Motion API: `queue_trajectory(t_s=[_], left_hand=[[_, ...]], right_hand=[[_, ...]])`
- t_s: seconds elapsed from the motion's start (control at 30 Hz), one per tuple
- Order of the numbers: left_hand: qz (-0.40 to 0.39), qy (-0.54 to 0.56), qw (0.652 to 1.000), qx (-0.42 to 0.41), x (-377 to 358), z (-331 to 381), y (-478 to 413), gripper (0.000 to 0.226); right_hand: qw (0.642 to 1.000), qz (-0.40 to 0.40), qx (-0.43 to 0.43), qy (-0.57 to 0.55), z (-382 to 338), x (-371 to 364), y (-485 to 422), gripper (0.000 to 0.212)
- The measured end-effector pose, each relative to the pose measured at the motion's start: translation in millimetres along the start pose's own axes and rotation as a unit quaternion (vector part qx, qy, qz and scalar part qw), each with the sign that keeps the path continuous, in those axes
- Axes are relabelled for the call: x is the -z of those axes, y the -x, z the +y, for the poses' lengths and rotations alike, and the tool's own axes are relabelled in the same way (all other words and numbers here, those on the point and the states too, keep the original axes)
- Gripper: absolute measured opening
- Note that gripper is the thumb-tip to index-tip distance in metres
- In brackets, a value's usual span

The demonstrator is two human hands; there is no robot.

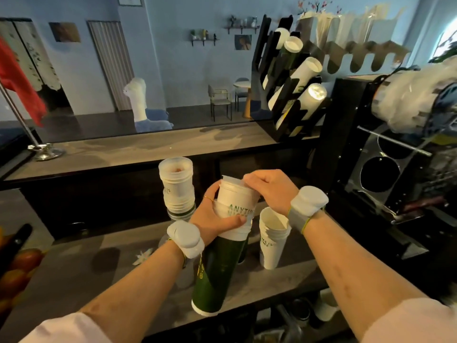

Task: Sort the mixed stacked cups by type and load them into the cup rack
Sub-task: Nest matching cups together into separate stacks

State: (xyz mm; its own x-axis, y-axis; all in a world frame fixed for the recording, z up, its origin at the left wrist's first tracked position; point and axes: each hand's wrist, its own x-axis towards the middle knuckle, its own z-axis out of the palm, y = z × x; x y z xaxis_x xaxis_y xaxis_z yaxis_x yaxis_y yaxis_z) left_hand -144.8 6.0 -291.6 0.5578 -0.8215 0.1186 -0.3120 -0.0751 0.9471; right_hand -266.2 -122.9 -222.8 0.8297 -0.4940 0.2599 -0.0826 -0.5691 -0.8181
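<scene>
A tall mixed stack of cups point(217, 273), dark green below and white above, is held tilted over the counter. My left hand point(215, 219) grips the stack round its white upper part. My right hand point(269, 189) pinches the rim of the top white cup point(235, 196), printed with green letters. A frosted plastic cup stack point(176, 186) stands behind on the left. A short white cup stack point(273, 237) stands at the right. The black cup rack point(289, 95) on the raised ledge holds several rows of white cups.
A black machine point(385, 169) with round holes fills the right side, with a bag of plastic lids point(415, 100) on top. A flag stand point(45, 152) sits on the ledge at left. Fruit point(17, 271) lies at the left edge. The counter's front edge point(247, 315) runs below the stack.
</scene>
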Motion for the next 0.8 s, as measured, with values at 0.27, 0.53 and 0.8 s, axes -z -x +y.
queue_trajectory(t_s=[0.27,0.53,0.8], left_hand=[[-0.006,-0.027,0.999,0.030,-27,-14,2,0.108],[-0.008,-0.042,0.996,0.074,-53,-31,28,0.088],[0.005,-0.008,0.989,0.146,-37,-68,52,0.108]], right_hand=[[0.992,-0.098,-0.001,0.078,29,15,2,0.022],[0.996,0.027,0.023,0.080,59,31,-25,0.032],[0.997,0.044,0.020,0.067,76,13,-51,0.025]])
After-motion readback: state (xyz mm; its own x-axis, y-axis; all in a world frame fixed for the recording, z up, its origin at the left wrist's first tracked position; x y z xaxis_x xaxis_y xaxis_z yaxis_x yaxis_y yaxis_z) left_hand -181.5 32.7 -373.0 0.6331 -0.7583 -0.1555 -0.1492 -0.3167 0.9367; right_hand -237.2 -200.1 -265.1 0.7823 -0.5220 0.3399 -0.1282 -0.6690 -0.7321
